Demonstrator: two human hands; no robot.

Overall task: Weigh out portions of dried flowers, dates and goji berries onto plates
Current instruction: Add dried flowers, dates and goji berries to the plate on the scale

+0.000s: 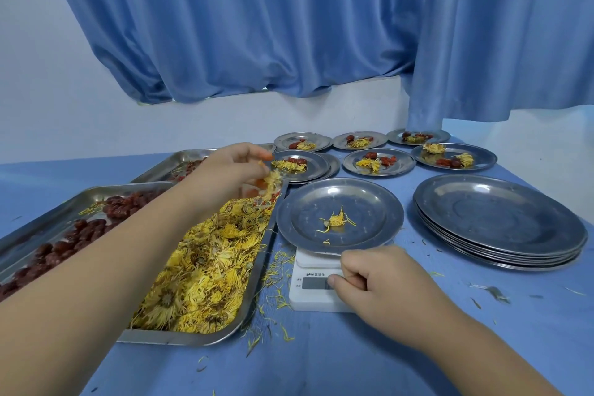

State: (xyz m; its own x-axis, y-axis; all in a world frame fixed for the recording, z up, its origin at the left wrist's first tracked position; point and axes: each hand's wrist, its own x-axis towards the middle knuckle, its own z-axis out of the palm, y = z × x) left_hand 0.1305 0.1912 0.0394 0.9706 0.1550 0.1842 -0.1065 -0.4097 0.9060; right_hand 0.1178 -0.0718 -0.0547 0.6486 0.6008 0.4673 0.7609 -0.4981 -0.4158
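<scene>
Blue-clothed table (369,363) under both hands. Steel tray of dried flowers (167,338) below the left fingers, stack of plates (498,219) well right of the right fingers. Just beyond the right knuckles, a plate (369,202) on the scale (308,297), one loose bloom (336,220) in it. Pinched a dried flower (273,178) in curled fingers of the left hand (231,167), over the tray's far end. Curled the right hand (382,280) with nothing in it, thumb touching the scale's display.

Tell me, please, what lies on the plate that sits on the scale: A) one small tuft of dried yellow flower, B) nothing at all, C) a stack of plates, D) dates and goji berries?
A: the plate on the scale carries only a small yellow dried flower with a few loose petals.
</scene>
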